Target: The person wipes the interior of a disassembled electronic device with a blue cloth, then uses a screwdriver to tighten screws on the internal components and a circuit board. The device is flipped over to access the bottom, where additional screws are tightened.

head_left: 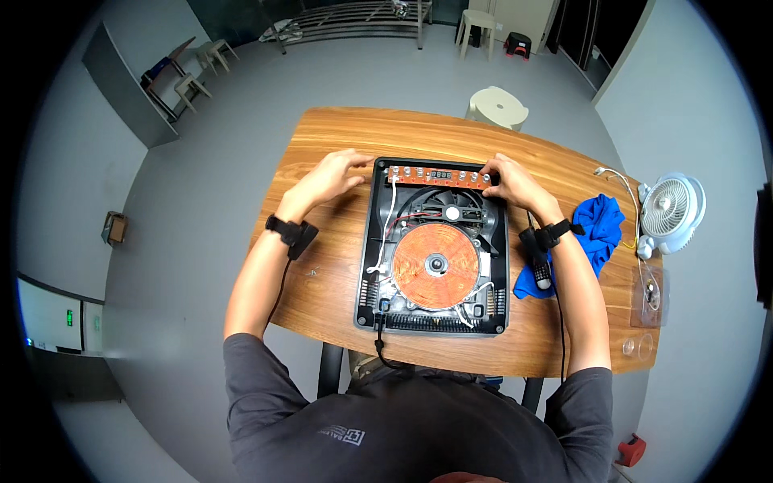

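Opened black cooker (369,241): copper coil (415,278), orange board (443,176). Left hand (336,174) wide; right hand (515,183) can't tell. Table (346,129) right edge: clear tray (644,317), whitish item (653,291) inside.

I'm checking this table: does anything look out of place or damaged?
The black appliance lies open, its orange coil exposed; tiny loose pieces, perhaps strays, lie left of it on the table, too small to identify. No clear damage shows.

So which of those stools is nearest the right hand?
The round cream stool, just beyond the wooden table, is nearest the right hand; the other stools stand farther off, toward the walls.
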